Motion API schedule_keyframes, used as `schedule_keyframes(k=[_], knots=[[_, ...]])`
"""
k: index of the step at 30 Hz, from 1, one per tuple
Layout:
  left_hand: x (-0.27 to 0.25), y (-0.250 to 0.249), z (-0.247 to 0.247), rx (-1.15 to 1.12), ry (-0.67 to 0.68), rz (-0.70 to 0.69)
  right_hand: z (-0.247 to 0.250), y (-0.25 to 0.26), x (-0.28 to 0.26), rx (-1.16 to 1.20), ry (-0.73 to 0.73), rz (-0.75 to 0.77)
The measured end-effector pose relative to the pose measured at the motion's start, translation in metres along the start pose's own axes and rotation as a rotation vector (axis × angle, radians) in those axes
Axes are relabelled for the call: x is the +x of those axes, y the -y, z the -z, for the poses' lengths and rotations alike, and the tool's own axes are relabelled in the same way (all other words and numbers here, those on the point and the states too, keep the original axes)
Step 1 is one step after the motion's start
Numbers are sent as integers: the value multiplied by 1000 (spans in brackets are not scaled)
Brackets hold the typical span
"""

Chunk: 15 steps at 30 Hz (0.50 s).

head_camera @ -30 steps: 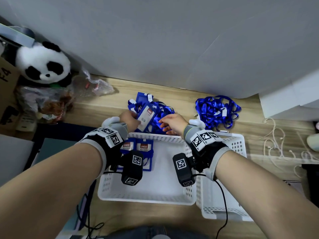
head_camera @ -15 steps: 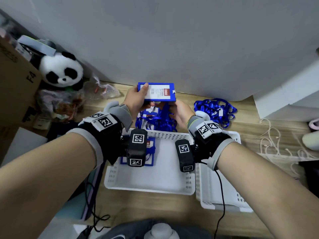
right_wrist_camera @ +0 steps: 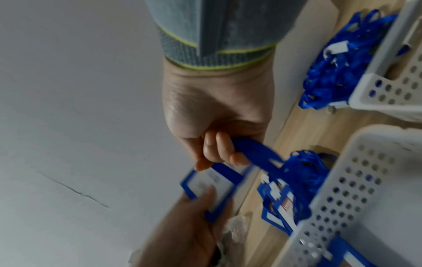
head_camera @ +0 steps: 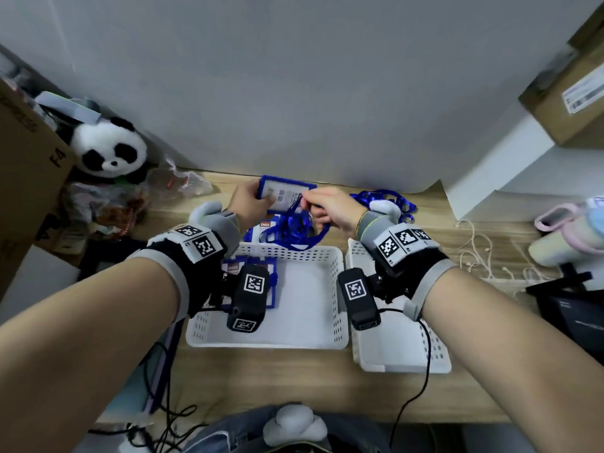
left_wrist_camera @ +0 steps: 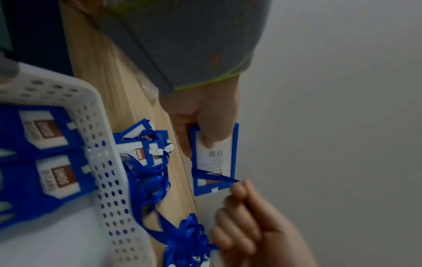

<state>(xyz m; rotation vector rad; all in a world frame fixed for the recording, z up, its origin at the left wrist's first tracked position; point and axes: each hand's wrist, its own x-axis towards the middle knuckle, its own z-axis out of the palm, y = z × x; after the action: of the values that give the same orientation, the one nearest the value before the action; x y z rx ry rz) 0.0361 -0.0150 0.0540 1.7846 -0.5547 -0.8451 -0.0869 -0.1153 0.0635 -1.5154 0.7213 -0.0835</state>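
My left hand (head_camera: 253, 201) grips a blue-framed card holder (head_camera: 284, 195) above the back of the desk, thumb on its white face (left_wrist_camera: 211, 155). My right hand (head_camera: 330, 207) pinches a blue lanyard strap (head_camera: 305, 238) at the holder's end; the strap (right_wrist_camera: 258, 153) runs down to a tangle of lanyards. More blue card holders (head_camera: 266, 225) lie on the desk behind the left white basket (head_camera: 307, 322), which holds two card holders (left_wrist_camera: 50, 155) at its far left.
A second white basket (head_camera: 402, 354) stands to the right. A loose pile of blue lanyards (head_camera: 392, 201) lies behind it. A plush panda (head_camera: 109, 152), a cardboard box (head_camera: 23, 178) and plastic bags crowd the left; white cords (head_camera: 474, 250) lie right.
The card holder came up off the pile in both hands. Since then my right hand has left the holder's edge and now pinches the lanyard strap at its end.
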Motion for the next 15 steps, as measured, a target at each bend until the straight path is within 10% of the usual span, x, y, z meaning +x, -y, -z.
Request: schedule_keyframes(k=[8, 15], knots=[[-17, 4, 13, -207, 475, 198, 31, -5, -2, -55, -250, 94], [-15, -5, 10, -456, 279, 181, 3, -37, -16, -63, -131, -85]])
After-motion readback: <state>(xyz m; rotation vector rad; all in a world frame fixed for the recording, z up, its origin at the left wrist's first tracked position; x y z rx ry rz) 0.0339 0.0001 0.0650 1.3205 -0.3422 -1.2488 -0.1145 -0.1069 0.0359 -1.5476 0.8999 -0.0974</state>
